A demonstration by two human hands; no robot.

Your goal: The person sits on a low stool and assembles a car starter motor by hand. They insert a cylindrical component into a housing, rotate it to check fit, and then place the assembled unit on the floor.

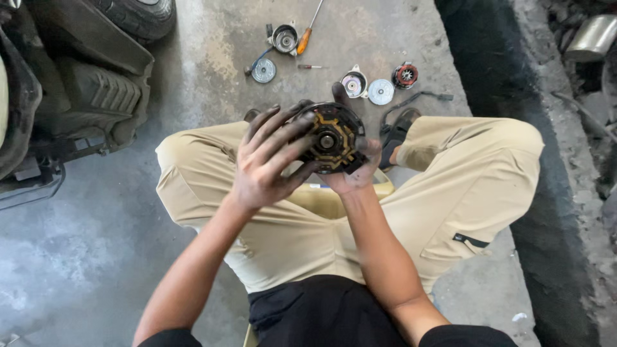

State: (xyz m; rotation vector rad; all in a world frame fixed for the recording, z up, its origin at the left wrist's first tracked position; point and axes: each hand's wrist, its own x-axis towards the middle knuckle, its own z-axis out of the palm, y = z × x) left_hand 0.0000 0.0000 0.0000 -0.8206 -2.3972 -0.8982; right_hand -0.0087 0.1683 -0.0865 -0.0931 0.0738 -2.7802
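Note:
A round black motor part with brass-coloured plates and a metal hub in the middle is held above my knees. My right hand cups it from below, thumb up at its far edge. My left hand, greasy, is spread over its left side with the fingers on its rim. I sit on a low yellow stool in beige trousers.
On the concrete floor ahead lie motor parts: a metal cup, a round disc, a housing, a flat disc, a red-and-black rotor, an orange-handled screwdriver. A car's bumper and tyre stand left. A dark trench runs right.

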